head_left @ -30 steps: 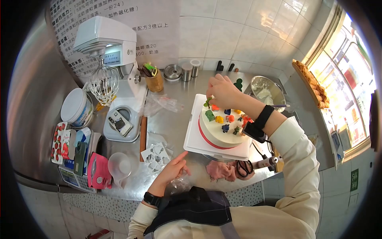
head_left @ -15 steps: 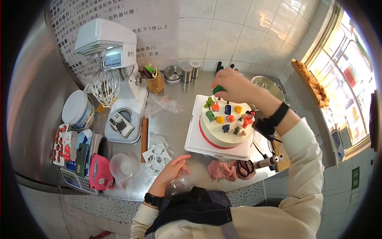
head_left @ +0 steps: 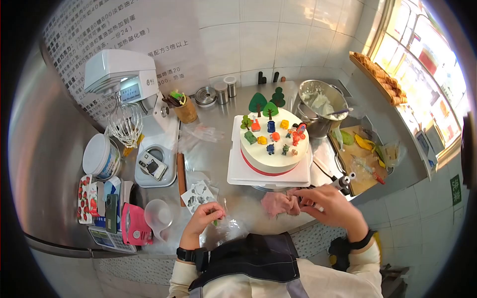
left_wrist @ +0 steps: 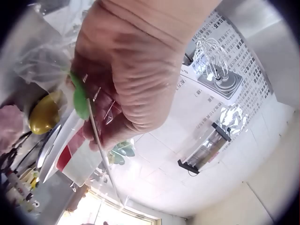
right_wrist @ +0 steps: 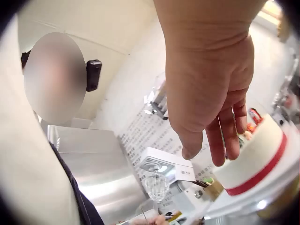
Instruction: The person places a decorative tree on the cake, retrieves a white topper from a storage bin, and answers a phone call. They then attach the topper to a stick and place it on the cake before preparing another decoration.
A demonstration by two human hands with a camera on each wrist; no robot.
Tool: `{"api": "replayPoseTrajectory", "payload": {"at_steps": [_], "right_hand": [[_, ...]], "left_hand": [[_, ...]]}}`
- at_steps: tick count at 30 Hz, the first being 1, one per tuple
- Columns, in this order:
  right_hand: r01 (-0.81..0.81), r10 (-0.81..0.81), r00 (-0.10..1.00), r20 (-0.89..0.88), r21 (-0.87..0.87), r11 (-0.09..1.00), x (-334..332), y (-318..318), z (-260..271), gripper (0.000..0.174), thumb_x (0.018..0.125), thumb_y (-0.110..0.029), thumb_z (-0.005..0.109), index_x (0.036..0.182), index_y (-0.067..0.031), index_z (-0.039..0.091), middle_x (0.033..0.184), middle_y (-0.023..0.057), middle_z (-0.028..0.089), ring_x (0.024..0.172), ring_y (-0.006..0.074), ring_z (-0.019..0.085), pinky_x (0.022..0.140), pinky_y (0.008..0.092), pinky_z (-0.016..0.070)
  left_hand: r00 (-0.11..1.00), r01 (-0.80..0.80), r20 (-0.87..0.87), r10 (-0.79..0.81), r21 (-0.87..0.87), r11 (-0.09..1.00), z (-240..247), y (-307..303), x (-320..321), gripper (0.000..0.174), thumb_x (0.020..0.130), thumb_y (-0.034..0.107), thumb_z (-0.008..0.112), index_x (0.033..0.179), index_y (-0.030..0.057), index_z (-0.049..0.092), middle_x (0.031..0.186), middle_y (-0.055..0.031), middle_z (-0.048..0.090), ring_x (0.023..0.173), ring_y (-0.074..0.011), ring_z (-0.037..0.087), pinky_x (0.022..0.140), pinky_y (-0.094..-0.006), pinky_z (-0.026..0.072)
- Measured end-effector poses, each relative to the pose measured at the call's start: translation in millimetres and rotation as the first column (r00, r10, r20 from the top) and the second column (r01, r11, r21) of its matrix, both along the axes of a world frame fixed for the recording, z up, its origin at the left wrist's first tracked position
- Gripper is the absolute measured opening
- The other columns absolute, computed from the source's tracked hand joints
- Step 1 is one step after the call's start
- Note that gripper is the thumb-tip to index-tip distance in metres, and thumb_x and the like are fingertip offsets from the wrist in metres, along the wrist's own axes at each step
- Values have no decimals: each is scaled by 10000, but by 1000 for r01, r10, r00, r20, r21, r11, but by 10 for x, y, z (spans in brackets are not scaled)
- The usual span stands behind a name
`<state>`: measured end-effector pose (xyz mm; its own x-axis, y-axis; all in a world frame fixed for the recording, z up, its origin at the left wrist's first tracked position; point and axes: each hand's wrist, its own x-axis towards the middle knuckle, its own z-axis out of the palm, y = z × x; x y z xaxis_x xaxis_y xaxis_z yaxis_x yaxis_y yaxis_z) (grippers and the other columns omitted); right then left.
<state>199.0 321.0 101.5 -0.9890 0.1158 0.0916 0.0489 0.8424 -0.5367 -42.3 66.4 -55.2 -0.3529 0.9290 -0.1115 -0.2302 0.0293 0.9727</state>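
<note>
My left hand (head_left: 202, 218) is low in front of the cake board, fingers curled. In the left wrist view it pinches a green cake topper (left_wrist: 81, 102) with a thin pale stick; only a speck of green shows in the head view. My right hand (head_left: 333, 206) is over a crumpled pink cloth (head_left: 278, 203), and its fingers are fairly straight and hold nothing in the right wrist view. A round white cake (head_left: 263, 158) with a red band at its base stands on a white board (head_left: 236, 169). Green trees (head_left: 258, 103) rise along its back, with several small coloured figures on top.
Behind the cake at right is a metal bowl (head_left: 323, 94) of cream; a wooden board (head_left: 367, 179) with fruit lies beside it. A hand blender (head_left: 343, 181) is near the right hand. Left are a white mould (head_left: 198, 195), a plastic jug (head_left: 159, 216) and a stand mixer (head_left: 121, 74).
My right hand has left a green tree at the cake's back and come down toward the pink cloth. The left hand's extended fingers have curled in around the topper. The head view has shifted.
</note>
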Motion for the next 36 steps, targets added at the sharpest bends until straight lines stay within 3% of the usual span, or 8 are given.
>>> {"api": "replayPoseTrajectory", "payload": {"at_steps": [6, 13, 16, 19, 22, 25, 29, 36], "right_hand": [[-32, 2, 985, -170, -172, 984, 83, -363, -615, 519, 744, -147, 689, 1201, -53, 461, 975, 95, 603, 956, 284, 544, 838, 335, 426], [-7, -100, 964, -245, -402, 916, -377, -839, -786, 389, 736, -150, 703, 1077, -33, 555, 962, 62, 599, 820, 185, 565, 729, 305, 461], [82, -284, 937, -204, -661, 746, -481, -925, -868, 132, 812, -85, 620, 923, -13, 621, 838, 22, 609, 683, 60, 502, 599, 196, 417], [62, -551, 792, -261, -864, 499, -547, -1094, -855, 137, 802, -39, 620, 936, -10, 611, 863, 8, 610, 712, 70, 513, 636, 201, 416], [6, -585, 752, -304, -884, 467, -571, -1180, -719, 144, 789, -20, 623, 933, -10, 609, 831, 13, 607, 735, 80, 531, 660, 208, 419], [49, -357, 861, -363, -639, 768, -553, -1078, -849, 133, 778, -14, 626, 911, -16, 614, 792, 12, 603, 746, 91, 547, 665, 220, 426], [-101, -83, 919, -386, -431, 897, -551, -1057, -876, 115, 753, -33, 650, 863, -36, 617, 768, 69, 602, 693, 170, 578, 641, 271, 459], [-168, -119, 916, -383, -635, 754, -452, -956, -998, 89, 748, -9, 656, 814, -23, 598, 765, 55, 590, 700, 145, 566, 632, 254, 459]], "left_hand": [[986, -24, -165, 18, -37, 999, 329, 42, 145, 161, 865, 115, 566, 939, -9, 635, 876, -61, 649, 810, -115, 592, 752, -249, 461], [970, 33, -240, -19, 54, 998, 533, 124, 421, 240, 891, 117, 523, 1053, -39, 605, 959, -115, 647, 884, -139, 601, 811, -258, 458], [993, -37, -114, 34, -23, 999, 558, 82, 464, 267, 913, 138, 484, 1067, -54, 588, 974, -129, 642, 919, -152, 601, 830, -269, 457], [998, -56, -24, 57, 11, 998, 542, 39, 522, 296, 929, 161, 454, 1090, -57, 573, 978, -141, 639, 923, -167, 606, 828, -276, 461], [997, -77, 28, 77, 3, 997, 503, -47, 589, 303, 933, 168, 443, 1089, -57, 573, 968, -149, 639, 925, -182, 611, 813, -274, 471], [996, -86, -1, 86, 21, 996, 446, -143, 665, 304, 935, 176, 443, 1103, -42, 572, 960, -125, 644, 910, -162, 606, 803, -261, 465], [970, -149, -201, 137, -45, 988, 406, -257, 770, 288, 921, 156, 469, 1126, -21, 566, 948, -81, 646, 883, -129, 589, 789, -248, 455], [943, -333, -56, 329, -107, 937, 452, -236, 1357, 206, 883, 91, 527, 1019, -30, 623, 921, -67, 653, 859, -116, 583, 775, -239, 452]]}}
